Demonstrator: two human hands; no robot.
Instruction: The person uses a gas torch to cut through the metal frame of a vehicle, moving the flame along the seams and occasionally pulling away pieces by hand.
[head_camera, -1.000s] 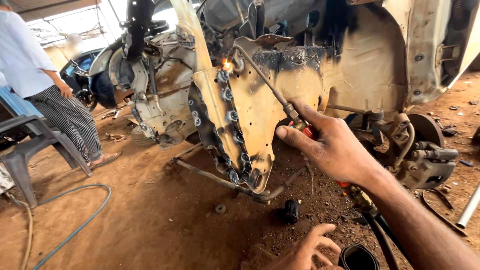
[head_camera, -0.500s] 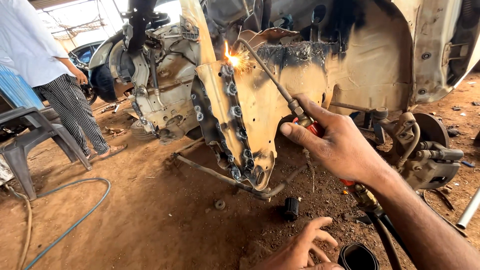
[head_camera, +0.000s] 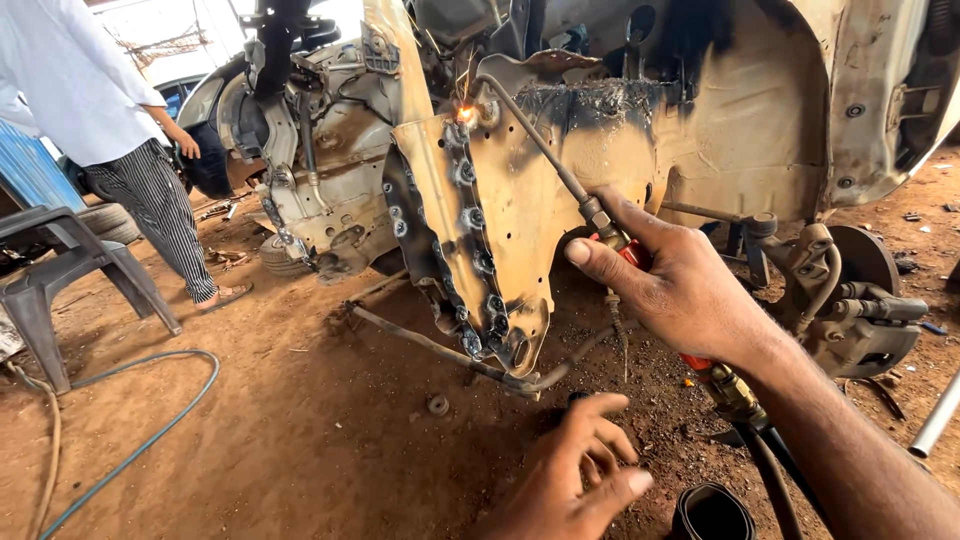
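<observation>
Fingers of the right hand are wrapped around the red grip of a long thin metal cutting torch, thumb laid along the top and pointing up the tube. That torch runs up and to the left from the hand; its bent tip touches or sits just off the yellowish, scorched sheet-metal panel of the stripped car body, where a bright orange-white spark burns beside a row of round spot-weld marks. Behind the right wrist, brass fittings join the torch to dark hoses that drop out of view at the bottom edge.

Lower down, the left hand hovers empty over the reddish-brown dirt ground, fingers loosely curled and gripping nothing. Just right of it lies a black rubber tube end, near but apart from the hand; whether anything lies under the palm cannot be told.

A bent metal rod runs along the ground under the panel, with a small round nut beside it. To the right, a brake disc and caliper assembly hangs on the car. At left stand a grey plastic chair and another person in a white shirt and striped trousers, with a blue-green hose curving across the dirt.
</observation>
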